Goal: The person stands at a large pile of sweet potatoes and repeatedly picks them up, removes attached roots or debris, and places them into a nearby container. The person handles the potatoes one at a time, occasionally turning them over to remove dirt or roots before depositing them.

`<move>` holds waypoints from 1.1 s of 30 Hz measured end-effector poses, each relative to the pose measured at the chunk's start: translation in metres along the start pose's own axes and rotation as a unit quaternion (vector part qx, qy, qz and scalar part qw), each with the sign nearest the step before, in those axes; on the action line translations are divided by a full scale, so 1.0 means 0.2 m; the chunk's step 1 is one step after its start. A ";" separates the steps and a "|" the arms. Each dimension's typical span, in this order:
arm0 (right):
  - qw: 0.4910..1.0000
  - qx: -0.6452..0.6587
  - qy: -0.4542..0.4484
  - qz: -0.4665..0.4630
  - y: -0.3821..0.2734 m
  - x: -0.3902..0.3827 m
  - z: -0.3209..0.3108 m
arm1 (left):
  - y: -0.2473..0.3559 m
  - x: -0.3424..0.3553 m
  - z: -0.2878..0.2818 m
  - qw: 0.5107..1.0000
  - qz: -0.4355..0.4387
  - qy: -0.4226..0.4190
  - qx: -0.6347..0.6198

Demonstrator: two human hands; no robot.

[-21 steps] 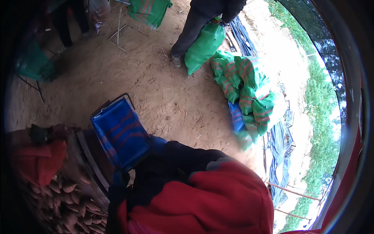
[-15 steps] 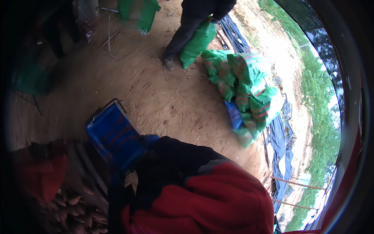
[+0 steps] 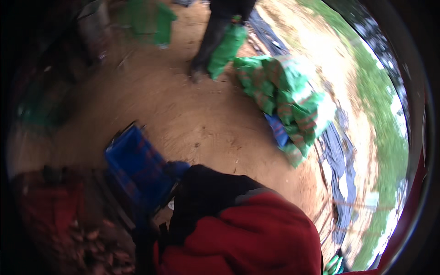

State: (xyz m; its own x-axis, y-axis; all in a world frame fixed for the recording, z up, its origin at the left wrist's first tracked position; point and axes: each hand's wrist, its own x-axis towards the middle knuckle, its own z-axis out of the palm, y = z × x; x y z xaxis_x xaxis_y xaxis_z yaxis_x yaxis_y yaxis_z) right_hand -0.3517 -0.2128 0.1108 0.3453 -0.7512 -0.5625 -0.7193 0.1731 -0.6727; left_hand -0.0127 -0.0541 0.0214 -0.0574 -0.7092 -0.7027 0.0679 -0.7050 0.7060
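A blue sack point(image 3: 142, 160) with reddish stripes hangs with its mouth spread over a dark frame, left of my body. My right hand point(image 3: 176, 169), in a blue glove, is at the sack's right edge and appears closed on it, though blurred. On the sack's near side my left hand point(image 3: 145, 222) is dark and smeared, its fingers not readable. Close by at the lower left lies a heap of reddish-brown tubers point(image 3: 98, 247), like sweet potatoes. What the sack holds cannot be made out.
Filled green striped sacks point(image 3: 293, 101) are piled at the right, a blue one point(image 3: 277, 129) among them. A person point(image 3: 215, 36) stands at the back beside a green sack point(image 3: 227, 50). Another green sack point(image 3: 146, 20) hangs far left. Red cloth point(image 3: 50, 197) lies near the tubers.
The view has shifted and blurred. My right hand stays at the sack's edge, and the sack keeps much the same place. The person at the back remains beside the green sack.
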 end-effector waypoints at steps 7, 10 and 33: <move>0.949 -0.036 0.252 -0.186 -0.38 -0.15 -0.20 | -0.29 -0.52 -0.17 0.981 0.114 0.095 -0.123; 0.906 -0.117 0.256 -0.316 -0.54 -0.29 -0.07 | -0.51 -0.78 -0.14 0.933 0.194 0.154 -0.262; 0.789 -0.288 -0.344 -0.420 -1.21 -0.19 0.27 | -0.84 -1.45 0.68 0.810 -0.033 0.493 -0.315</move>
State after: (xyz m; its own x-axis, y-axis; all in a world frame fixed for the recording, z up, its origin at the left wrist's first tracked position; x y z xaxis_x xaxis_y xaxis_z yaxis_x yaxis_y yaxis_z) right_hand -0.1573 -0.1913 0.2689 0.9489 0.1119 -0.2950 -0.1480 -0.6680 -0.7293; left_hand -0.1435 0.2681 0.1191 0.7213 -0.0997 -0.6854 0.6101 -0.3770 0.6969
